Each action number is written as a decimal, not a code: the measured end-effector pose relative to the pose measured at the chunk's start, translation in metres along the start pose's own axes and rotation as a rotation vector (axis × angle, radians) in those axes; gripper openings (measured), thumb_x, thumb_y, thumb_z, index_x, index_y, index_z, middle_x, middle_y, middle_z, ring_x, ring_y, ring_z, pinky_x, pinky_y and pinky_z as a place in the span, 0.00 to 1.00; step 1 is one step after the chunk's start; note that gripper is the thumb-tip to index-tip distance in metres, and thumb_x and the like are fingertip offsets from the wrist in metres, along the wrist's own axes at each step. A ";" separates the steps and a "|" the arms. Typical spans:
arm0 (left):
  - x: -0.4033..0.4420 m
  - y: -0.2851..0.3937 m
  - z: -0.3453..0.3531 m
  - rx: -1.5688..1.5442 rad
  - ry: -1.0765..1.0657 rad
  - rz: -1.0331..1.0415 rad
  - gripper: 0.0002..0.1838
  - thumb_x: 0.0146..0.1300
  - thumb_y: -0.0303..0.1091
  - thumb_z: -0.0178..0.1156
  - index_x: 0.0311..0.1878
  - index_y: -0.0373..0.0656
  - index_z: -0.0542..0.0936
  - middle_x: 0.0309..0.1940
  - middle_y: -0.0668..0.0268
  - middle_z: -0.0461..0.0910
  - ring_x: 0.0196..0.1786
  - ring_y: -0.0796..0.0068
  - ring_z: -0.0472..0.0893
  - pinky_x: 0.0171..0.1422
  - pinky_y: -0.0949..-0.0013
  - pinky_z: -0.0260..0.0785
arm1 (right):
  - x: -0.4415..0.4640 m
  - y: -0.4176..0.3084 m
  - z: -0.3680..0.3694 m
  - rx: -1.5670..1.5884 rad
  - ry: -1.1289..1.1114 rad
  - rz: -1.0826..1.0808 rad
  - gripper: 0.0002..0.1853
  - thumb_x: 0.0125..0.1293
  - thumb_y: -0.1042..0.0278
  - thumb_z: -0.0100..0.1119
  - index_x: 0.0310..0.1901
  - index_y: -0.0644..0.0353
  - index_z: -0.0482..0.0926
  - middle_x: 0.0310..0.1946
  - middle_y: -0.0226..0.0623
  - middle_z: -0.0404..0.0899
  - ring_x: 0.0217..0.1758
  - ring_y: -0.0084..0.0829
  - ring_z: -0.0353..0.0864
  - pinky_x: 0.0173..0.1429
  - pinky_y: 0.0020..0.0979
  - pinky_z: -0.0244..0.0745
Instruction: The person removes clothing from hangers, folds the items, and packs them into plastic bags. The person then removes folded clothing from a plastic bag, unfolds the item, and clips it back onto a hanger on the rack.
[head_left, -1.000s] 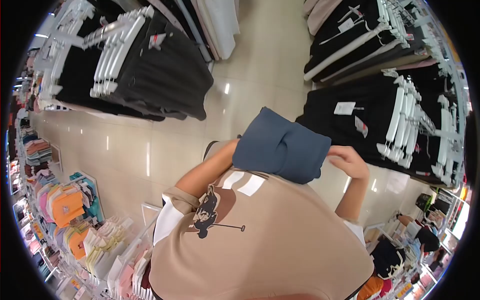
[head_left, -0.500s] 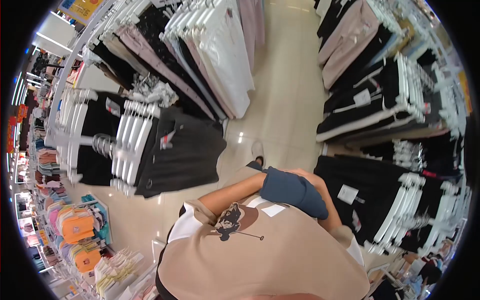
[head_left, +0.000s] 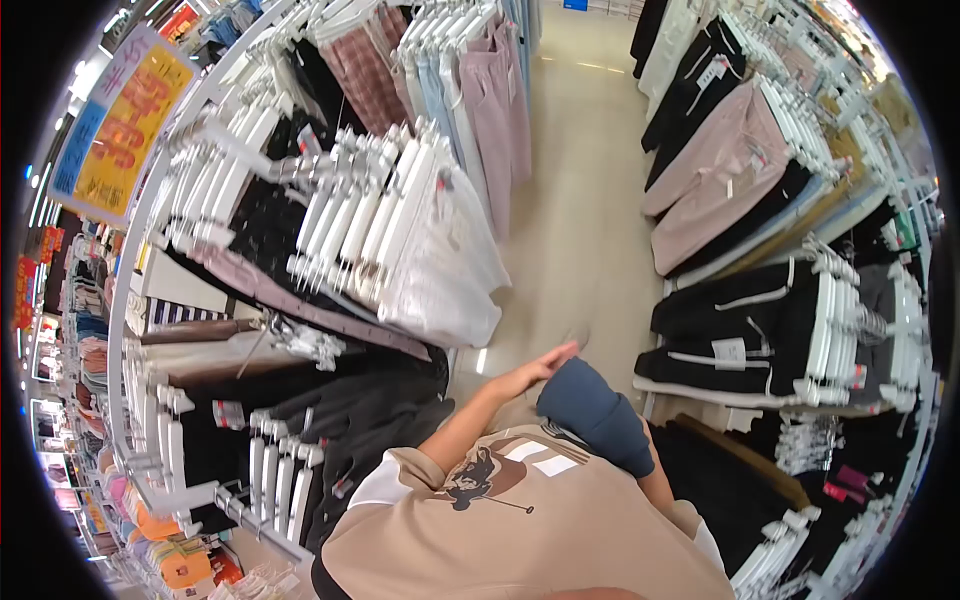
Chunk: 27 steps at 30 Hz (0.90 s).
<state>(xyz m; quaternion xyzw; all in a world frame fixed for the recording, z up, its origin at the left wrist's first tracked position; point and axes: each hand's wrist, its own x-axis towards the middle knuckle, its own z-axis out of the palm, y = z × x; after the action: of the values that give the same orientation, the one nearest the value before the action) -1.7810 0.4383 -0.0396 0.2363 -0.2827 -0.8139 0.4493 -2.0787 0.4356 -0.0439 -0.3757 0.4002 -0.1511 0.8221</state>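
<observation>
Garment, dark blue and folded into a compact bundle, sits right of the frame's centre, in the lower half, in front of the wearer's beige top. The left hand is just beside the bundle's upper left edge, its fingers stretched out rather than curled around anything; whether the fingertips touch the cloth I cannot tell. The right forearm runs up behind the bundle's right side, and the right hand is hidden there, so its grip cannot be told. Printed on the top's chest is a dark rider figure with a long mallet.

A pale floor runs from the upper centre down toward the hands. Left of it, white trousers hang from clip hangers, with plaid trousers and mauve trousers above them in the frame. A yellow and blue price sign slants at the upper left. On the right side hang pink trousers and, lower, black drawstring trousers with white cords and a white tag.
</observation>
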 end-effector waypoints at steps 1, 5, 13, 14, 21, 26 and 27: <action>0.017 0.011 -0.012 -0.270 -0.089 -0.076 0.41 0.62 0.41 0.60 0.76 0.44 0.55 0.73 0.61 0.59 0.75 0.66 0.58 0.78 0.62 0.48 | 0.017 -0.013 -0.008 0.012 0.011 -0.007 0.22 0.71 0.67 0.50 0.63 0.68 0.70 0.64 0.45 0.72 0.66 0.37 0.72 0.69 0.32 0.66; 0.079 0.058 -0.038 0.571 -0.041 0.063 0.57 0.59 0.54 0.64 0.79 0.44 0.38 0.77 0.59 0.46 0.79 0.63 0.48 0.80 0.62 0.39 | 0.096 -0.085 -0.055 0.147 -0.063 -0.028 0.21 0.71 0.69 0.51 0.63 0.67 0.70 0.64 0.45 0.72 0.65 0.37 0.73 0.68 0.32 0.67; 0.244 0.207 -0.053 0.866 -0.028 0.006 0.59 0.53 0.41 0.73 0.78 0.41 0.41 0.74 0.55 0.54 0.74 0.65 0.58 0.76 0.62 0.51 | 0.228 -0.259 -0.112 -0.477 -0.168 -0.295 0.28 0.74 0.56 0.45 0.68 0.66 0.63 0.68 0.44 0.66 0.70 0.37 0.67 0.75 0.35 0.59; 0.269 0.213 -0.061 0.899 0.036 0.014 0.57 0.54 0.41 0.72 0.77 0.40 0.44 0.72 0.55 0.58 0.73 0.65 0.61 0.75 0.62 0.54 | 0.239 -0.273 -0.119 -0.416 -0.143 -0.284 0.29 0.73 0.55 0.45 0.69 0.66 0.63 0.69 0.43 0.66 0.71 0.36 0.67 0.75 0.35 0.58; 0.413 0.286 -0.114 0.452 0.639 -0.076 0.30 0.58 0.43 0.61 0.61 0.36 0.73 0.50 0.56 0.79 0.53 0.65 0.77 0.62 0.64 0.67 | 0.359 -0.377 -0.163 0.079 0.167 -0.219 0.35 0.73 0.45 0.43 0.70 0.66 0.60 0.69 0.41 0.66 0.72 0.35 0.65 0.76 0.36 0.58; 0.490 0.384 -0.200 0.405 0.814 0.003 0.24 0.57 0.49 0.58 0.48 0.40 0.79 0.47 0.59 0.78 0.54 0.65 0.74 0.62 0.60 0.63 | 0.481 -0.464 -0.201 0.408 0.334 -0.254 0.40 0.72 0.38 0.41 0.72 0.66 0.58 0.70 0.39 0.65 0.72 0.34 0.64 0.76 0.37 0.57; 0.498 0.413 -0.197 0.296 0.836 0.045 0.23 0.58 0.47 0.58 0.49 0.39 0.77 0.45 0.59 0.79 0.49 0.66 0.77 0.59 0.62 0.68 | 0.489 -0.481 -0.198 0.467 0.342 -0.248 0.41 0.72 0.36 0.41 0.72 0.66 0.58 0.70 0.39 0.65 0.73 0.34 0.64 0.76 0.37 0.57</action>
<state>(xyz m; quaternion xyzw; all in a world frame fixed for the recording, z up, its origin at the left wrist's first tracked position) -1.6494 -0.2216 0.0294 0.6007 -0.1953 -0.5892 0.5038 -1.8967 -0.2548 -0.0336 -0.1920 0.4383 -0.3992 0.7821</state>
